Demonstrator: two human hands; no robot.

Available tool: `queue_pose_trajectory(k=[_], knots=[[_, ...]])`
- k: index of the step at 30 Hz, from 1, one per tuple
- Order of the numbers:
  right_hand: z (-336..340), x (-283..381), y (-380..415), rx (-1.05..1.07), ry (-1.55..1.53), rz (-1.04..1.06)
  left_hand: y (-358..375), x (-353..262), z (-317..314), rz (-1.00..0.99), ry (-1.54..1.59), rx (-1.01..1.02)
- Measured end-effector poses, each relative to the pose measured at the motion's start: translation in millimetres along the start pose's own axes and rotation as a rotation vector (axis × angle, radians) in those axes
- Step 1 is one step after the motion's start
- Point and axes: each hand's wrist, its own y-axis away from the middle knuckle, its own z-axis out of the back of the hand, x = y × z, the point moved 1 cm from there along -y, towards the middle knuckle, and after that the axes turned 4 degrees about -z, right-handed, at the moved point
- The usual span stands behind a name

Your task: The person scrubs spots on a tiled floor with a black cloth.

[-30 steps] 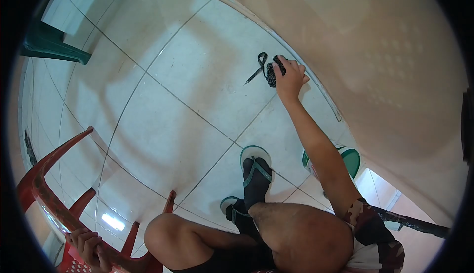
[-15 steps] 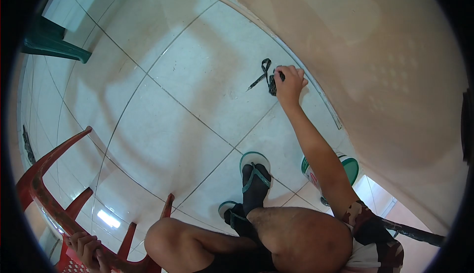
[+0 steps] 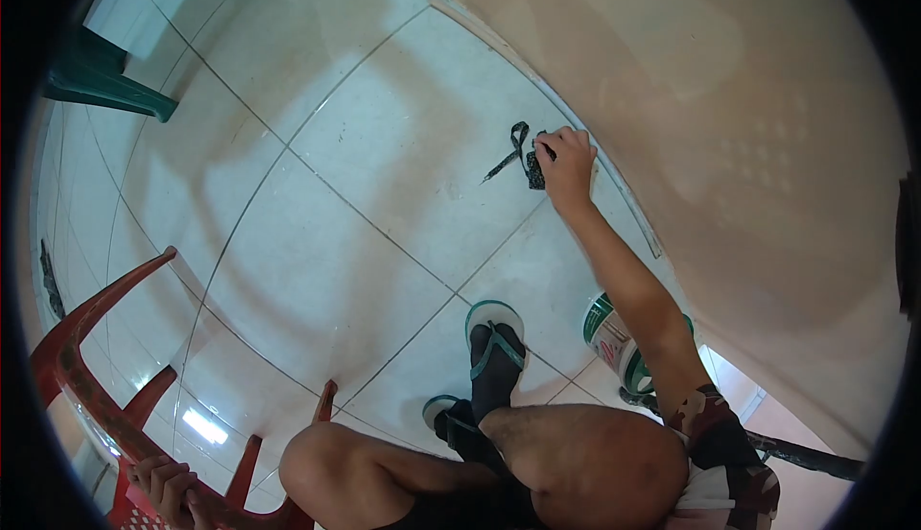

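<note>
Partly under the right hand (image 3: 572, 167), a black bundle (image 3: 535, 173), seemingly gripped.

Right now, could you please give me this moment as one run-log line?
Left hand: curled over red chair | Right hand: on dark speckled bundle near wall | Bucket: partly behind right forearm

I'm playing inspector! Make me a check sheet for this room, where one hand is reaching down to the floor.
Surface: pale tiled floor with dark joint lines and a few specks.
Job's things: black speckled bundle and, beside it, a looped black strip.
Clutter: white-and-green bucket, partly hidden.
Grippers: bare hands; right hand at the black speckled bundle, its grip partly hidden; left hand curled over the red chair.
Cables: nothing seen.
Surroundings: beige wall, green furniture leg, flip-flops on the person's feet.
</note>
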Motion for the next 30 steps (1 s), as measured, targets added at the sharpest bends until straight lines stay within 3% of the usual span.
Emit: queue_pose_trajectory(k=[2, 5, 24, 30], knots=[[-2, -4, -11, -0.054, 0.017, 0.078, 7, 5, -6, 0.011, 0.029, -0.016], [-8, -6, -13, -0.080, -0.084, 0.038, 7, 5, -5, 0.024, 0.051, -0.018], [-3, 0, -19, -0.142, -0.020, 0.064, 35, 12, -12, 0.149, 0.012, 0.020], [-1, 3, 1, -0.064, -0.044, 0.048, 28, 6, -10, 0.132, -0.019, 0.003]])
